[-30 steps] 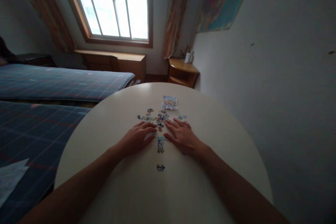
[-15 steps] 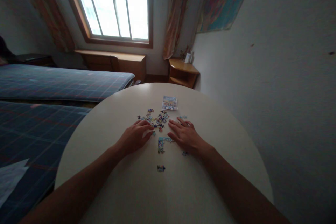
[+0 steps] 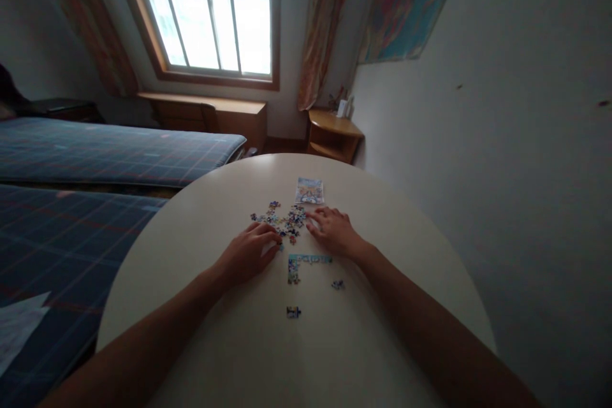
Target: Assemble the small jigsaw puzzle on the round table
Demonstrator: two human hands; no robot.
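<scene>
Head view: at the far left you see the plaid bed (image 3: 95, 153), and beside it the round table (image 3: 215, 344) that carries all the work.

1. Your left hand (image 3: 248, 254) rests palm down on the table, forearm running in from the near left. Its fingers are half curled, with the tips at the near-left edge of the loose puzzle pieces (image 3: 282, 220). You cannot tell whether a piece lies under them.
2. The loose puzzle pieces lie spread in one thin scatter at mid-table, probably so each printed face can be read.
3. The joined L-shaped section (image 3: 299, 262) lies flat just near of the scatter, between your two hands. Two stray pieces lie apart from it: one (image 3: 293, 312) nearer you, one (image 3: 338, 284) to the right.
4. The picture card (image 3: 309, 190) lies face up just beyond the scatter, likely as a reference.
5. Your right hand (image 3: 332, 229) lies palm down, fingers extended leftward onto the scatter's right edge, spread flat and gripping nothing visible.
</scene>
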